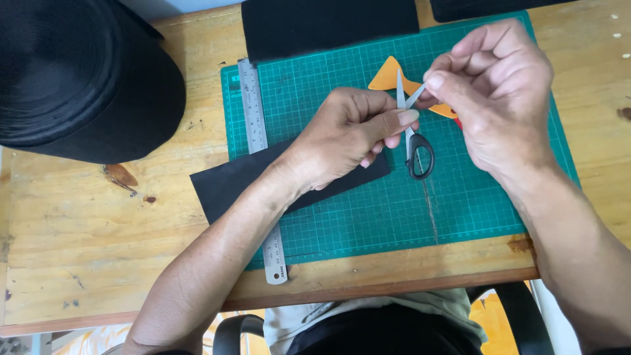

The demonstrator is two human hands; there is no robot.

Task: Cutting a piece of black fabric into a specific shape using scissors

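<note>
Left hand: fingers pinched on a thin pale strip. Right hand: fingers pinched on the strip's other end. Scissors, orange cutout directly beneath fingers; green cutting mat on worktop.

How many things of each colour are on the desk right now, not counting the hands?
Black: 5, cap, sheet, two pads, scissors
Green: 1, cutting mat
Silver: 1, ruler
Orange: 1, cut-out
Total: 8

Scissors lie on the mat, ruler at its left.
</note>
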